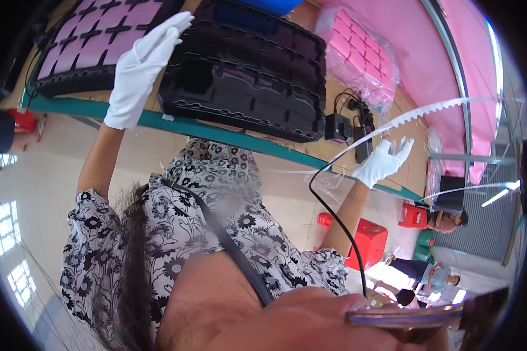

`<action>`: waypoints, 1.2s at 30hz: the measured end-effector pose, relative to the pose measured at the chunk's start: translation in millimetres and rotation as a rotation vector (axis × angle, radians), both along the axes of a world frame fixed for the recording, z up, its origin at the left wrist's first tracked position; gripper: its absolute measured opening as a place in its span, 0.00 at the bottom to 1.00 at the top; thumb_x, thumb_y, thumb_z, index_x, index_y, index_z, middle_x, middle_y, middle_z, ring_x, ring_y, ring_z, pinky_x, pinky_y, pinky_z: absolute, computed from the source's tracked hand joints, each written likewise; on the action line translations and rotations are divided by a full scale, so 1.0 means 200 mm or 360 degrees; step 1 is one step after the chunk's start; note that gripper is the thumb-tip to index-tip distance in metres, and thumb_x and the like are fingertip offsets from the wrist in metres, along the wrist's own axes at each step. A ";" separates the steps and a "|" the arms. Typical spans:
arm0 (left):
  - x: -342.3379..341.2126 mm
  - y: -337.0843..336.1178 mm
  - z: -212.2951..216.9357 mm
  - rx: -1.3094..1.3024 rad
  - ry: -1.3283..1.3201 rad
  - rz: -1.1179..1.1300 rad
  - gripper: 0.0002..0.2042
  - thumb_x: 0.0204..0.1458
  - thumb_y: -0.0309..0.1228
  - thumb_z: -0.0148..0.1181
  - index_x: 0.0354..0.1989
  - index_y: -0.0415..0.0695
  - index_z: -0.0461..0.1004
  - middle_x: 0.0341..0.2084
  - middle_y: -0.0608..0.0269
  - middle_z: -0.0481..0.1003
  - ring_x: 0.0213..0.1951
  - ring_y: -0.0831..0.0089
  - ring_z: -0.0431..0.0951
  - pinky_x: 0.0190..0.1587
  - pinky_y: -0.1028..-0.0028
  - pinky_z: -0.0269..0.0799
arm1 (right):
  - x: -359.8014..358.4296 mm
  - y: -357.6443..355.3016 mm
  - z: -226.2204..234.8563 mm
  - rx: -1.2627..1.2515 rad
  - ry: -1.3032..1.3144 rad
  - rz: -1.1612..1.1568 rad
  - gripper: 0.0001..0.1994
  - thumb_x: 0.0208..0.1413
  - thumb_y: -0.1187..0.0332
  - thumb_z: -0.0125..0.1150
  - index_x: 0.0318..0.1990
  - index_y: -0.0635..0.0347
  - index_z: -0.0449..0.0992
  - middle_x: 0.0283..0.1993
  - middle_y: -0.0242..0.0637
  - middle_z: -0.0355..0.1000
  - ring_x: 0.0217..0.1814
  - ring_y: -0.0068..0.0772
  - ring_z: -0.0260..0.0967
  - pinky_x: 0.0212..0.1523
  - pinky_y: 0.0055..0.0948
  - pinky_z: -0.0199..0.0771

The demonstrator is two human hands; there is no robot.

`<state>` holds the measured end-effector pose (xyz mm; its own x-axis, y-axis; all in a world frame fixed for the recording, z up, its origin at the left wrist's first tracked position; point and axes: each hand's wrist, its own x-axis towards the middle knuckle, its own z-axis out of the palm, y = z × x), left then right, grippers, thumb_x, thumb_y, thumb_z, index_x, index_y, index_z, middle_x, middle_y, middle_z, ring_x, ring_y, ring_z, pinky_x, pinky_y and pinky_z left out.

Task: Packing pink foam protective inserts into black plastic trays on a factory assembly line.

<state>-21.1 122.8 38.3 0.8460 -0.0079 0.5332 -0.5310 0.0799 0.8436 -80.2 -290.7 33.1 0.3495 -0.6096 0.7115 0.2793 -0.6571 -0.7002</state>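
Observation:
My left hand [136, 73], in a white glove, is raised at the left edge of a glossy black moulded plastic tray [246, 88]. Its fingers are stretched out and nothing shows in them; whether it touches the tray I cannot tell. To its left is a black tray with a pink panel of cross-shaped slots [93, 41]. Above the bench's front edge, my gloved right hand [383, 164] has its fingers apart and holds nothing. Close to it on the bench are a black power adapter [363, 140] and a black box-shaped device with coiled cables [337, 127].
Pink slotted foam [363, 50] in clear plastic wrap lies at the back right of the bench. A green edge [228, 136] runs along the bench front. A white serrated strip [418, 114] and a black cable [334, 210] cross the view. Red stools [369, 240] and other people [436, 275] are at the right.

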 end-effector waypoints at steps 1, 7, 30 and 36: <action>0.01 -0.03 0.01 -0.0001 0.0024 -0.0096 0.17 0.59 0.29 0.49 0.55 0.36 0.66 0.52 0.58 0.70 0.55 0.71 0.68 0.57 0.75 0.62 | 0.02 -0.13 -0.04 0.0080 0.0114 -0.0046 0.26 0.50 0.75 0.58 0.58 0.68 0.60 0.56 0.46 0.63 0.53 0.33 0.64 0.53 0.31 0.63; 0.00 -0.27 0.12 0.0075 0.0234 -0.0373 0.16 0.59 0.33 0.49 0.52 0.40 0.70 0.48 0.61 0.73 0.52 0.74 0.71 0.54 0.76 0.64 | 0.15 -0.41 -0.16 0.0565 0.0541 0.0618 0.21 0.51 0.73 0.59 0.53 0.70 0.64 0.43 0.43 0.70 0.43 0.32 0.68 0.45 0.29 0.67; 0.15 -0.47 0.03 0.0522 0.0611 -0.1098 0.18 0.48 0.37 0.61 0.47 0.44 0.75 0.34 0.63 0.77 0.32 0.80 0.72 0.33 0.78 0.69 | 0.26 0.89 -0.19 0.0897 0.1072 0.1942 0.10 0.52 0.75 0.53 0.42 0.67 0.70 0.33 0.47 0.74 0.30 0.44 0.76 0.27 0.34 0.79; 0.16 -0.42 -0.11 0.0606 0.0568 -0.1014 0.12 0.50 0.32 0.59 0.42 0.43 0.78 0.32 0.65 0.78 0.30 0.80 0.73 0.36 0.82 0.67 | 0.22 0.96 -0.25 0.0904 0.1177 0.1857 0.11 0.52 0.74 0.54 0.43 0.65 0.72 0.34 0.45 0.75 0.35 0.38 0.76 0.33 0.31 0.77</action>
<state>11.7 38.5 16.7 0.7363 -0.6697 0.0968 -0.1753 -0.0506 0.9832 -36.9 -99.6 -17.7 0.9888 0.1320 -0.0699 -0.0812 0.0821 -0.9933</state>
